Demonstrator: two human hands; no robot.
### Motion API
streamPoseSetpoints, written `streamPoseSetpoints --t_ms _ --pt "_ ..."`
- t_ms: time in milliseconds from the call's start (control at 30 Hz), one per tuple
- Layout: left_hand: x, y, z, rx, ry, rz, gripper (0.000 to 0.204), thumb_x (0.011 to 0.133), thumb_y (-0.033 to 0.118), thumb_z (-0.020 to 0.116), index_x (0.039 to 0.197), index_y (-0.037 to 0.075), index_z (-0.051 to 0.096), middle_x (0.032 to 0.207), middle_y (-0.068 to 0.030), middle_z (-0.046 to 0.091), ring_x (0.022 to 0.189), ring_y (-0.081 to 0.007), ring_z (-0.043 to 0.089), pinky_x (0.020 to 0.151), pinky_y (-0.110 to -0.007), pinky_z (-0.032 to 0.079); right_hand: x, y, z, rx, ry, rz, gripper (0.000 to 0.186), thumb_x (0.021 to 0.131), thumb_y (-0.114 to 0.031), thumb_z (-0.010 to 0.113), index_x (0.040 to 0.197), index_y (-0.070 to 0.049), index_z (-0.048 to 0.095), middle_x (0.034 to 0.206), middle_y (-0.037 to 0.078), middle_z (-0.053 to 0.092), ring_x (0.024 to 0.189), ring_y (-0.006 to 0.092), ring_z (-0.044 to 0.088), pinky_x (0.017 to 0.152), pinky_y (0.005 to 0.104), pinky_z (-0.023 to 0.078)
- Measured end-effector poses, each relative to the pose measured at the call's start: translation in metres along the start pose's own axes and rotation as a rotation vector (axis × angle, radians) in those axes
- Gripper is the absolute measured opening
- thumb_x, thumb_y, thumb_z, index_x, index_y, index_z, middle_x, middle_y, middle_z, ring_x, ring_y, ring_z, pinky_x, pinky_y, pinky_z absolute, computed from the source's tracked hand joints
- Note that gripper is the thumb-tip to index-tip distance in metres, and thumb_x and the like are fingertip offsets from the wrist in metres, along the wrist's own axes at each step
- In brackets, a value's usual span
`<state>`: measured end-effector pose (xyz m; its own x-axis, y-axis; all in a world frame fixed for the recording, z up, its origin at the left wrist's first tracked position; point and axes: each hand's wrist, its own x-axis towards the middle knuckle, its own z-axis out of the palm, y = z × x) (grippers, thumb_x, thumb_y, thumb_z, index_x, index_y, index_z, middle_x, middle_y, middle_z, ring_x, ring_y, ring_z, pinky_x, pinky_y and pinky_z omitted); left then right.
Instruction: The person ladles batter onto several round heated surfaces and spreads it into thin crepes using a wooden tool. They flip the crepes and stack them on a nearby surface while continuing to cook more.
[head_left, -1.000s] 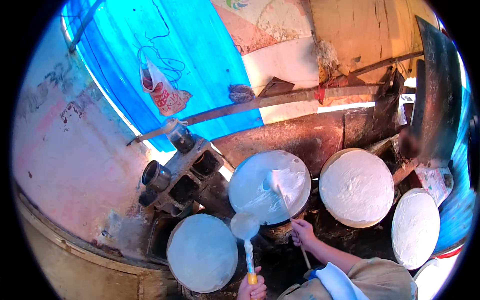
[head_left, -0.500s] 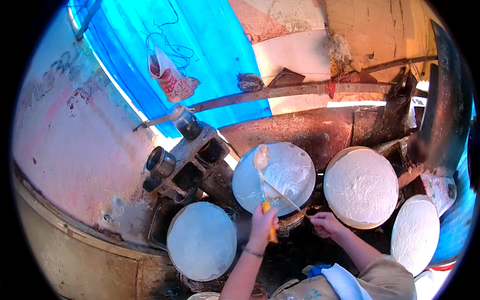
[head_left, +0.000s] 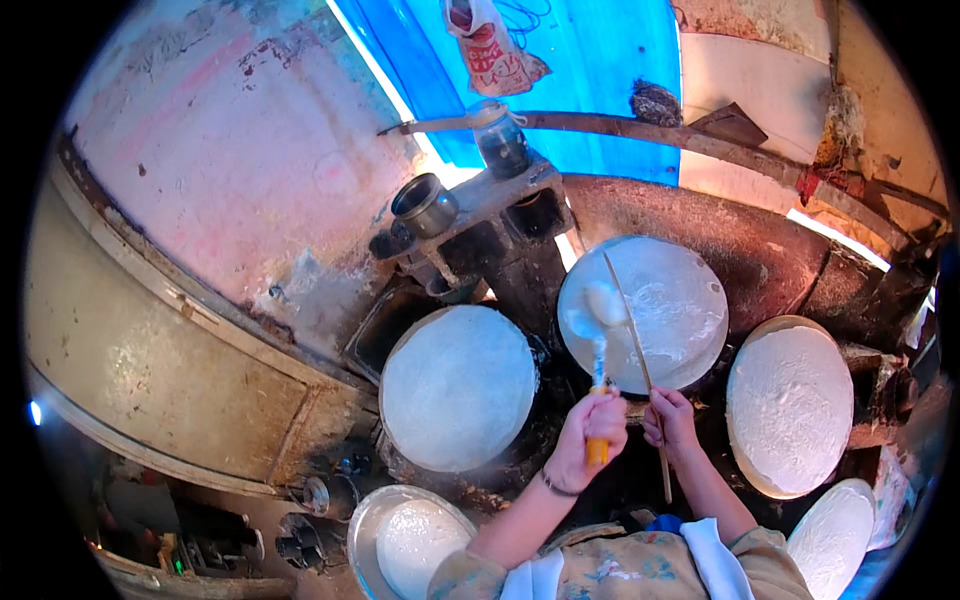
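My left hand (head_left: 585,432) grips the yellow-handled ladle (head_left: 600,306), whose scoop is over the middle white-coated round plate (head_left: 680,275). My right hand (head_left: 670,425) is closed on a thin wooden stick (head_left: 638,350) lying across that plate to the right of the ladle. At the left is another round plate (head_left: 455,390) with a smooth white layer. At the right stands a third (head_left: 785,410), its white coating rough. A wide metal bowl (head_left: 365,555) of white liquid is beside my left forearm.
A pierced block stand (head_left: 470,215) at the back holds a metal pot (head_left: 425,207) and a jar (head_left: 502,145). A further white round (head_left: 830,540) is at lower right. A bag (head_left: 495,55) hangs against blue sheeting, and a pale wall (head_left: 220,170) rises at left.
My view has swung left, shifting the scene rightward and bringing the bowl into sight. My left hand carried the ladle up over the middle plate, and the stick now points more steeply away from me.
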<state>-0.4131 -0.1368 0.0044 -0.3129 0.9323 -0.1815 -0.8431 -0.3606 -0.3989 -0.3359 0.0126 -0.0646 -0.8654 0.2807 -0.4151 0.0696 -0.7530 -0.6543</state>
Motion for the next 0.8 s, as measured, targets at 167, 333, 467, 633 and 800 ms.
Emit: streamPoseSetpoints --t_ms 167,333,467,633,800 --pt "-0.003 0.009 0.002 0.320 0.029 0.280 0.009 0.095 0.014 0.044 0.097 0.010 0.052 0.056 0.0053 0.031 0.043 -0.0028 0.031 0.038 -0.016 0.030 -0.003 -0.019 0.038 -0.150 0.076 -0.432 0.022 0.092 -0.016 0.052 0.110 -0.004 0.057 0.054 -0.001 0.042 0.040 0.0075 0.040 0.033 0.0207 0.028" --pt "-0.023 0.018 0.031 -0.144 -0.155 0.173 0.021 0.092 0.016 0.048 0.101 -0.003 0.048 0.058 0.0039 0.035 0.043 -0.0040 0.037 0.039 -0.018 0.037 0.030 0.001 -0.014 -0.604 0.270 -0.848 0.034 0.084 -0.011 0.062 0.117 -0.004 0.057 0.075 0.005 0.061 0.071 0.0181 0.062 0.061 0.0297 0.050" --pt "-0.078 0.019 0.001 0.157 -0.057 0.327 0.030 0.092 0.020 0.049 0.108 -0.005 0.049 0.057 0.0048 0.033 0.043 -0.0017 0.036 0.040 -0.015 0.035 0.005 -0.005 -0.035 -1.610 0.115 -0.815 0.048 0.080 -0.012 0.060 0.126 -0.026 0.053 0.080 0.013 0.062 0.072 0.0287 0.063 0.059 0.0373 0.050" --pt "-0.176 0.020 -0.047 0.330 0.230 0.293 0.023 0.094 0.016 0.042 0.110 0.001 0.046 0.058 0.0049 0.034 0.042 -0.0012 0.036 0.039 -0.017 0.034 0.051 -0.061 -0.052 -1.724 0.549 -0.501 0.040 0.083 -0.015 0.054 0.119 -0.031 0.057 0.081 0.015 0.063 0.073 0.0309 0.064 0.061 0.0405 0.050" --pt "-0.223 -0.001 -0.064 0.065 0.204 -0.018 0.017 0.092 0.023 0.049 0.083 0.010 0.043 0.053 0.0069 0.032 0.042 -0.0021 0.033 0.039 -0.018 0.029 0.077 -0.006 -0.070 -1.062 0.684 -0.513 0.021 0.081 -0.019 0.058 0.098 -0.011 0.068 0.087 0.017 0.067 0.080 0.0276 0.066 0.069 0.0387 0.052"
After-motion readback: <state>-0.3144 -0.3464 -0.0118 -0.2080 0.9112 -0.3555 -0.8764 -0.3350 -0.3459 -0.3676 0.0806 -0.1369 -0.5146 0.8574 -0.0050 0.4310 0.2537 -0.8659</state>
